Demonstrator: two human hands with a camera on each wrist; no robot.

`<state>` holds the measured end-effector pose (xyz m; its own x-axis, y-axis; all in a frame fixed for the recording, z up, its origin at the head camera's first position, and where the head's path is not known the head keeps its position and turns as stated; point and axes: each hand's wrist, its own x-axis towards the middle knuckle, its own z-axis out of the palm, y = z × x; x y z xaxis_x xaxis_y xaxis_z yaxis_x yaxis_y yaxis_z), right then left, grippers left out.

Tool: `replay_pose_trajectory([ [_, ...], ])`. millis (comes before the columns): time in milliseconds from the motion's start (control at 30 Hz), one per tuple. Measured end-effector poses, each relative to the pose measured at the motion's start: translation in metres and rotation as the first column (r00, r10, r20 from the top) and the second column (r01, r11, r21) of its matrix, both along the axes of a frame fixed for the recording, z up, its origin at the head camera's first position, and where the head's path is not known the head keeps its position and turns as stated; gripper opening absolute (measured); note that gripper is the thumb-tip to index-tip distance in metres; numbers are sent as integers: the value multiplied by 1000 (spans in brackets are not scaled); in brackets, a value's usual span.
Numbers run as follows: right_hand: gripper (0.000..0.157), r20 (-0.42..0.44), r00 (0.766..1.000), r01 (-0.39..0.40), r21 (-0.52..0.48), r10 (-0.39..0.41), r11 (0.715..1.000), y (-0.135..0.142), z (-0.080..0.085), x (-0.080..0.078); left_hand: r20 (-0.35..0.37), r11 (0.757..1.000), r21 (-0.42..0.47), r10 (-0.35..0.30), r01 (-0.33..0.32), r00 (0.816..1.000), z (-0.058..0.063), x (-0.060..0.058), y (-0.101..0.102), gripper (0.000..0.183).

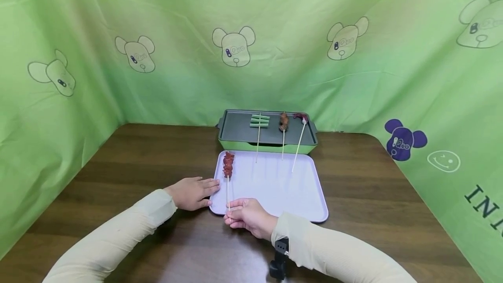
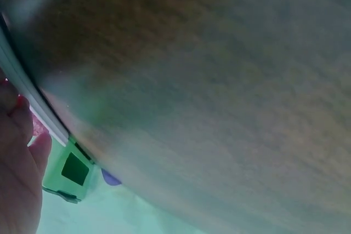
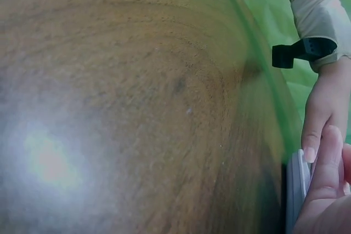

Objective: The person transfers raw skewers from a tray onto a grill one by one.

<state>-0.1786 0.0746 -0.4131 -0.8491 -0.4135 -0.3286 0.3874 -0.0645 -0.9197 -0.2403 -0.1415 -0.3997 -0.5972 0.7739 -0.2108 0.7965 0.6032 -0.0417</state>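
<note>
In the head view my right hand (image 1: 251, 218) pinches the lower end of the wooden stick of a red meat skewer (image 1: 228, 165). The meat lies over the left side of a pale lilac tray (image 1: 275, 187). My left hand (image 1: 193, 193) rests with straight fingers on the tray's left rim. On the grill behind lie a green vegetable skewer (image 1: 259, 121), a brown meat skewer (image 1: 284, 122) and a dark red skewer with a pale tip (image 1: 301, 117). The left wrist view shows part of the left hand (image 2: 19, 173) beside the tray edge.
A green grill with a dark plate (image 1: 239, 132) stands just behind the tray, its skewer sticks reaching out over the tray. Both are on a brown wooden table (image 1: 361, 195). Green printed curtains (image 1: 177, 86) close off the back and sides.
</note>
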Motion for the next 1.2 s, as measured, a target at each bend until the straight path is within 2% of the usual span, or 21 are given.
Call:
replay_pose_trajectory([
  [167, 16, -5, 999, -41, 13, 41, 999, 4, 0, 2, 21, 999, -4, 48, -48, 999, -1, 6, -1, 52],
  [267, 18, -17, 998, -53, 27, 54, 998, 6, 0, 3, 3, 998, -11, 70, -70, 998, 0, 8, -2, 53],
  [400, 19, -37, 998, -57, 49, 59, 997, 9, 2, 2, -26, 996, -15, 90, -90, 996, 0, 8, -3, 56],
  [567, 19, -49, 997, -62, 71, 65, 996, 10, 3, 3, -4, 992, -27, 120, -120, 993, 0, 7, -3, 58],
  [700, 20, -62, 996, -56, 80, 61, 995, 12, 4, 2, 22, 993, -2, 114, -114, 993, 0, 7, -4, 58],
  [867, 21, -81, 995, -53, 90, 60, 995, 14, 5, 2, 30, 996, 59, 68, -69, 997, 1, 5, -6, 61],
  [1200, 23, -82, 996, -25, 56, 30, 998, 17, 6, 8, 25, 993, -16, 116, -116, 993, -2, 4, 0, 58],
])
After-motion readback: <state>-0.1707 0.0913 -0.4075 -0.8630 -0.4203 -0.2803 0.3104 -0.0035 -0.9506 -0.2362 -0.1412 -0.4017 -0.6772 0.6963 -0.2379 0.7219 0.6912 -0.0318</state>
